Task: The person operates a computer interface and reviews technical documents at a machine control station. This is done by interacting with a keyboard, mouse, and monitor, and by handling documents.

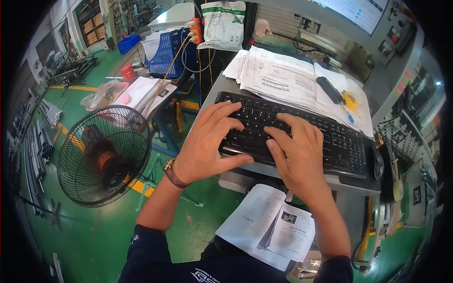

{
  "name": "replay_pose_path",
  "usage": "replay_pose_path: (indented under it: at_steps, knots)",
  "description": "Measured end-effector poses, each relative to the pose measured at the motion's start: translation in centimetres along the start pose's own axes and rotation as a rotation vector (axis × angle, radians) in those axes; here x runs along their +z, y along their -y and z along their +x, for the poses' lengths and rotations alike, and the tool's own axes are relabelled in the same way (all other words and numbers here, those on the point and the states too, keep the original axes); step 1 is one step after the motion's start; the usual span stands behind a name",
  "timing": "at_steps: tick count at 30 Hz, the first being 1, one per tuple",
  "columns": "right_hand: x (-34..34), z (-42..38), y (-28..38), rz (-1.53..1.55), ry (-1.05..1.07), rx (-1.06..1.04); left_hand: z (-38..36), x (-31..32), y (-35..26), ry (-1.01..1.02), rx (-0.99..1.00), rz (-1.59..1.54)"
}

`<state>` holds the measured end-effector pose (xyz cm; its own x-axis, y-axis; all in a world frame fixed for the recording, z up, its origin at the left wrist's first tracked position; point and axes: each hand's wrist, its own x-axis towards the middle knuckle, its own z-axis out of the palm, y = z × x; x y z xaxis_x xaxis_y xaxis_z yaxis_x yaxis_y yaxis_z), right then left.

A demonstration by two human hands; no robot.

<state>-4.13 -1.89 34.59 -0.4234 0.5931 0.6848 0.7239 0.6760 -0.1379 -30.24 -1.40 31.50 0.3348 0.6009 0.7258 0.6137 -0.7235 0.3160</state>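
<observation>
A black keyboard (340,150) lies across the front of a grey stand. Over its left part rests my left hand (207,139), fingers spread and curved onto the keys, thumb near the front edge. My right hand (297,151) is over the middle keys, its fingers apart and touching or just above them. Neither hand grips anything. A black mouse (378,162) sits past the keyboard's right end. Printed drawing sheets (283,78) are stacked behind the keyboard. Below my hands, an open printed booklet (255,221) lies at my lap.
A lit monitor (354,12) stands at the top right. On the papers lie a yellow tape measure (349,100) and a dark marker-like tool (329,89). A black fan (104,155) stands at left, beside a side table with a blue file holder (166,56) and an orange power strip (195,31).
</observation>
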Motion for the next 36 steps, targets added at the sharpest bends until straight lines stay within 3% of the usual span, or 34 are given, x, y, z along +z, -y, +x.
replay_pose_path:
  at_steps: [7, 19, 25, 36]
  knots:
    - [-1.4, -2.2, 0.1, 0.079, 0.023, -0.024, -0.1, -0.2, 0.6, 0.07, 0.078, 0.089]
    - [-1.6, -2.1, -2.1, -0.114, -0.035, 0.179, -0.2, 0.7, -0.2, -0.07, -0.092, 0.104]
    - [-2.4, -2.7, -0.7, 0.042, -0.055, 0.014, -0.3, 0.8, -0.3, -0.088, -0.122, 0.138]
    - [0.6, 0.5, -0.9, -0.02, 0.019, 0.014, -0.6, 1.0, -0.5, -0.105, -0.163, 0.143]
